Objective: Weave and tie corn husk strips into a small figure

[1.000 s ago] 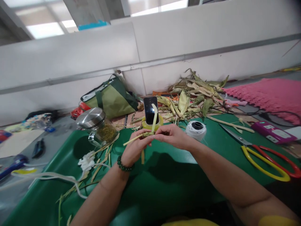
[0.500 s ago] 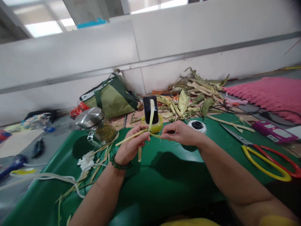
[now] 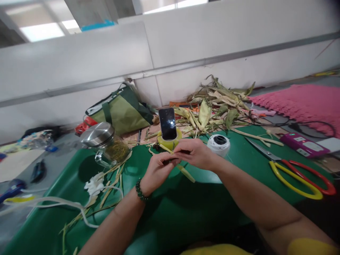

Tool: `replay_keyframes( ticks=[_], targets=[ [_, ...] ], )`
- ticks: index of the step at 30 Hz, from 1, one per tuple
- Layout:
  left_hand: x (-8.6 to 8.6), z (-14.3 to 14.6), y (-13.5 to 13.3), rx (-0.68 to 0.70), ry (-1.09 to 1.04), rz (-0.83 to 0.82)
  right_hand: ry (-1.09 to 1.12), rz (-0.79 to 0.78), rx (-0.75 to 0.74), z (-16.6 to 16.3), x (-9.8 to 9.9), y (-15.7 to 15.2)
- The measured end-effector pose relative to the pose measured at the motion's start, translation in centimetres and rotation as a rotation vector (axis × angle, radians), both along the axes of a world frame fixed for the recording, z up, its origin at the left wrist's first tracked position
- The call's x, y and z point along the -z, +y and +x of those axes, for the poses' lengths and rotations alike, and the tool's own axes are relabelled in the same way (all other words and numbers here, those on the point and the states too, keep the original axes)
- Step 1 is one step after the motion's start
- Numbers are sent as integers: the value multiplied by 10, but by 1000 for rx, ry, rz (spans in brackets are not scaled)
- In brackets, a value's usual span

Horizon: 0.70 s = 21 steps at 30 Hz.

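Both of my hands meet over the green table cover [image 3: 186,209], pinching pale yellow-green leaf strips [image 3: 186,172]. My left hand [image 3: 158,170], with a dark bead bracelet on its wrist, is closed on the strips from the left. My right hand [image 3: 195,153] is closed on them from the right, fingertips touching the left hand. One strip end pokes out down and to the right below the hands. Just behind the hands a black phone [image 3: 167,123] leans upright in a yellow tape roll [image 3: 170,142].
A white thread spool [image 3: 218,144] sits right of my hands, yellow-and-red scissors [image 3: 297,173] farther right. A lidded glass jar [image 3: 105,143], loose leaf strips [image 3: 111,182] and white cord [image 3: 53,202] lie left. Behind are a green bag [image 3: 120,111], a leaf pile [image 3: 217,104], pink cloth [image 3: 305,102].
The tall strip that stood in front of the phone has been folded down. My hands have come together again, and a strip end now points down to the right.
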<state>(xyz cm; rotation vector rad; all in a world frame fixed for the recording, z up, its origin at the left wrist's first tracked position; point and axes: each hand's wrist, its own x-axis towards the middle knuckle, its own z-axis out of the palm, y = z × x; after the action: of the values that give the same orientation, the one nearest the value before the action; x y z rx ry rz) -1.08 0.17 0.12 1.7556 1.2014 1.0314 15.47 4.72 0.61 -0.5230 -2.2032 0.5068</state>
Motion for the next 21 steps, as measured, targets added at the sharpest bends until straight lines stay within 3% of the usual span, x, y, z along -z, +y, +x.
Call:
replay_keyframes(
  ticks=[5,10,14,18,21],
  targets=[
    [5,7,-1,42,-61,-102,192,-158,35,-1,-7,-4],
    [-4,5,1,81,-42,-250,252,-315,157,-4,-9,-2],
    [-8,1,1,172,-31,-360,217,-293,167,-9,-3,0],
    [-3,1,1,174,21,-373,177,-220,116,-17,4,-2],
    [-4,2,2,162,-57,-422,228,-145,153,-18,3,-6]
  ],
)
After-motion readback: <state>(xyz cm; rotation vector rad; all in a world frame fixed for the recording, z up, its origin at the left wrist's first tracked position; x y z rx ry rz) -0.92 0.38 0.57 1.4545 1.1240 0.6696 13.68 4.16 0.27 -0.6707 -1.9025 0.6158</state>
